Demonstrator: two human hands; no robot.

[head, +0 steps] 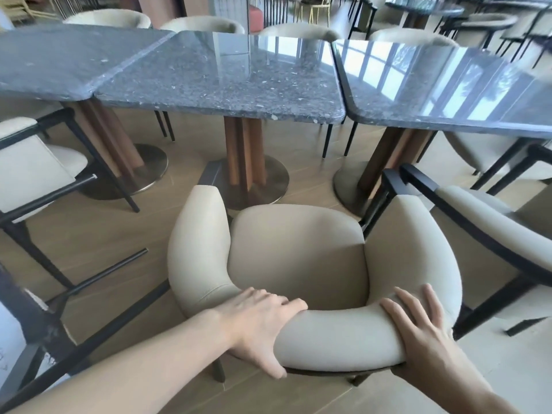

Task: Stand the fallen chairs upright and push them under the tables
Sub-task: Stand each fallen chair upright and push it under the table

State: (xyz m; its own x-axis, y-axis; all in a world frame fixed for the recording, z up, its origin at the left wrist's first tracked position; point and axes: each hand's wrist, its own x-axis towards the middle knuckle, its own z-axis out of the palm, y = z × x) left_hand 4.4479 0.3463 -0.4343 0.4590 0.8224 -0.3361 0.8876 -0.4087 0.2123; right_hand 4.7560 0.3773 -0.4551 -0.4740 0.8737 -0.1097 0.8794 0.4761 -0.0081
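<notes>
A cream padded chair [298, 264] stands upright on the wooden floor [125, 234], facing the middle table [221, 85], its seat still out in front of the table's edge and not under the top. The person's left hand [263, 327] grips the curved backrest at its left rear, fingers laid over the top of the cushion and thumb wrapped down around the outer side. The right hand [418, 330] holds the backrest at its right rear, fingers spread over the top of the padding; the thumb is hidden, so how tightly it clasps cannot be told.

The middle table has a dark speckled stone top on a wooden post with a round metal foot [257, 180]. A left table [59, 61] and a right table [448, 85] of the same kind stand touching it on either side, forming one row.

To the left, a fallen chair [33, 171] lies tipped over, its black legs pointing sideways across the floor. Just beside the held chair on the right is another chair [493, 231], tilted, with its dark frame raised. Beyond the tables, the rounded backs of more cream chairs [203, 25] show along the far side, pushed close to the row. Further chairs and a round table stand in the background at upper right.
</notes>
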